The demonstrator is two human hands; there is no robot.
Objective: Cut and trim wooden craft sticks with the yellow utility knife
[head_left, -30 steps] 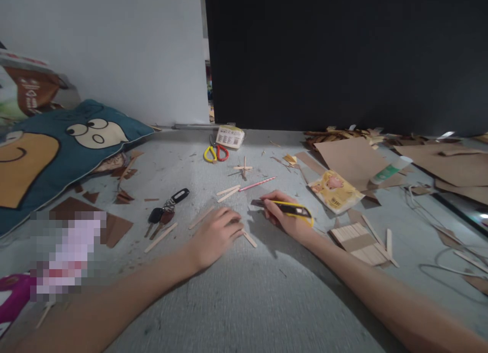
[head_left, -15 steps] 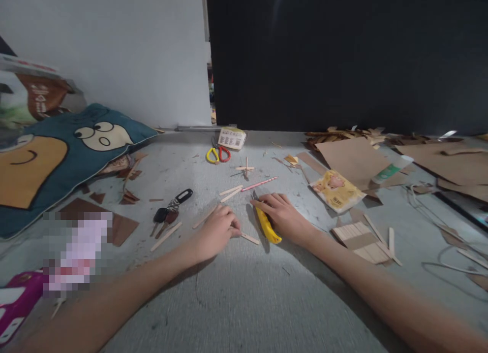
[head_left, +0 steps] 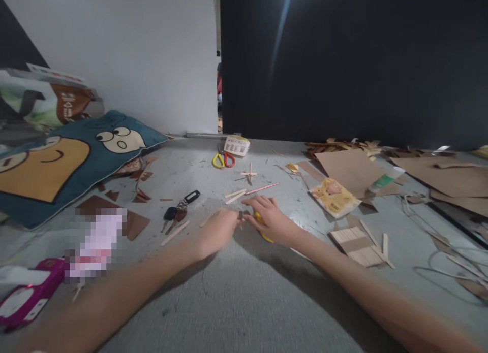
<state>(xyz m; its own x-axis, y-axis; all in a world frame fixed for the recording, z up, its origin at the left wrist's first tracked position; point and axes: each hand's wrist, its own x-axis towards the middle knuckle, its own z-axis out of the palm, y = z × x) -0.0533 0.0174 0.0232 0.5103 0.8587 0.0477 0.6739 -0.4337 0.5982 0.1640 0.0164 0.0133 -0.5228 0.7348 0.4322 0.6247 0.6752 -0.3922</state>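
Note:
My right hand (head_left: 271,217) is closed round a yellow-handled knife (head_left: 266,235), its handle partly hidden under the palm. My left hand (head_left: 219,232) is blurred, its fingers pinched together close to my right fingertips. What lies between those fingers is too small and smeared to make out. Just beyond the hands lie two loose wooden craft sticks (head_left: 235,196) and a pink striped pencil-like stick (head_left: 262,188). Farther back stands a small crossed piece made of sticks (head_left: 249,174). Another craft stick (head_left: 175,233) rests left of my left hand.
Keys (head_left: 177,212) lie to the left, near a patterned cushion (head_left: 125,139) and a magenta device (head_left: 34,297). Yellow-and-red-handled scissors (head_left: 224,160) are at the back. A bundle of craft sticks (head_left: 354,245), a yellow packet (head_left: 332,196), a glue tube (head_left: 386,180) and cardboard (head_left: 353,170) occupy the right.
My hands have come together, the left moving up and right toward the knife. The short stick seen at my left fingertips no longer shows there. The whole view has shifted slightly.

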